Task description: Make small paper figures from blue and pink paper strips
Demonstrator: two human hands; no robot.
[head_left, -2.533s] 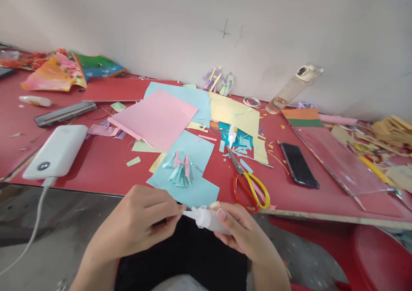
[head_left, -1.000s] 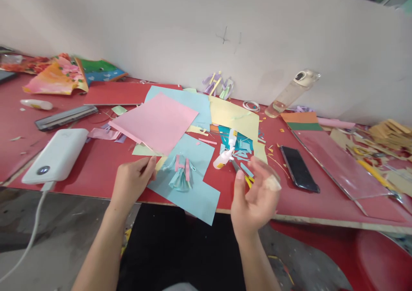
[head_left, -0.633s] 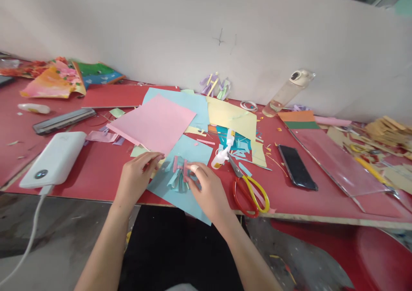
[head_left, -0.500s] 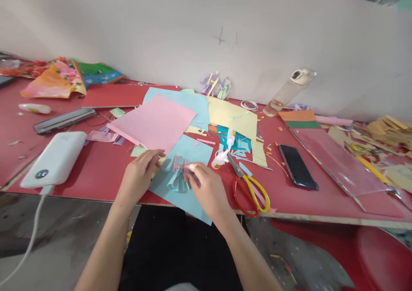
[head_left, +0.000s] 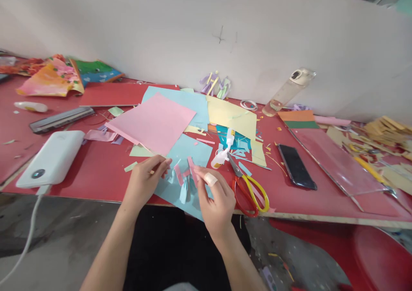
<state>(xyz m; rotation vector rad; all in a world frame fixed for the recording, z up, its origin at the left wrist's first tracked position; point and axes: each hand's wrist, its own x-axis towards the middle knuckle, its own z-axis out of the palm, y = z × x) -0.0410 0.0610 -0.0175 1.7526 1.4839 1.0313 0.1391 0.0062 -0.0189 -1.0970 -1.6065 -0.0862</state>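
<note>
A small paper bow [head_left: 184,188] of light blue strips with pink paper pieces is above the blue sheet [head_left: 202,147] at the table's front edge. My right hand [head_left: 216,196], a bandage on one finger, pinches the bow's pink paper strip [head_left: 192,168] between thumb and fingertips. To the left of the bow, my left hand [head_left: 146,179] has its thumb and fingertips pressed together, apart from the bow. Whatever may be between those fingertips is too small to make out.
Red-and-yellow-handled scissors [head_left: 249,192] and white glue bottles [head_left: 221,158] lie right of my hands. Farther right are a phone [head_left: 296,166] and a leaning water bottle [head_left: 288,91]. A pink sheet [head_left: 154,121] lies behind; a corded power bank [head_left: 53,158] sits left.
The bow has turned and tilted, its pink strip now standing more upright in my right hand. My left hand has shifted slightly right, and its fingertips have come together.
</note>
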